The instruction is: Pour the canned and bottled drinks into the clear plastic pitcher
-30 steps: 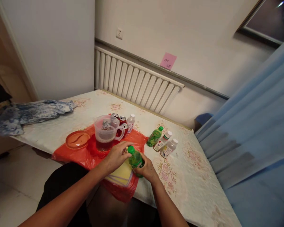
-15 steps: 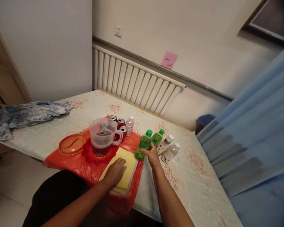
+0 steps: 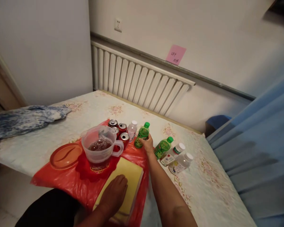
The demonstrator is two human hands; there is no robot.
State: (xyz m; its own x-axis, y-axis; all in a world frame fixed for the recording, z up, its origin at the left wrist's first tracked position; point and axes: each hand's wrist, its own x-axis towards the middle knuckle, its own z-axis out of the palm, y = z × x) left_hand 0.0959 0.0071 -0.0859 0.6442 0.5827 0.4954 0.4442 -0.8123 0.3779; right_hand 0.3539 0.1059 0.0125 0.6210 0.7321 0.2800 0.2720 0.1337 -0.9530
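My right hand (image 3: 147, 144) is wrapped round a green-capped drink bottle (image 3: 143, 132), held upright beside a clear white-capped bottle (image 3: 132, 130). My left hand (image 3: 116, 192) lies flat on a yellow notebook (image 3: 130, 176), its fingers resting on the cover. Left of the notebook, a clear plastic jug (image 3: 98, 154) of dark, bubbly drink stands on a red scalloped dish (image 3: 84, 171). Several red drink cans (image 3: 124, 137) are grouped behind the jug's handle. Another green-capped bottle (image 3: 163, 148) leans to the right of my right wrist, with two white-capped bottles (image 3: 181, 164) next to it.
An orange-red round lid (image 3: 65, 156) lies left of the jug on red plastic sheeting (image 3: 59, 178). Blue-patterned cloth (image 3: 30, 118) is heaped at the table's left. A white radiator (image 3: 132, 78) runs behind the table, and a blue curtain (image 3: 257, 151) hangs along the right.
My right hand has carried the green-capped bottle away from me, from beside the notebook to beside the clear bottle near the cans. The left hand stays on the notebook; the view has shifted slightly.
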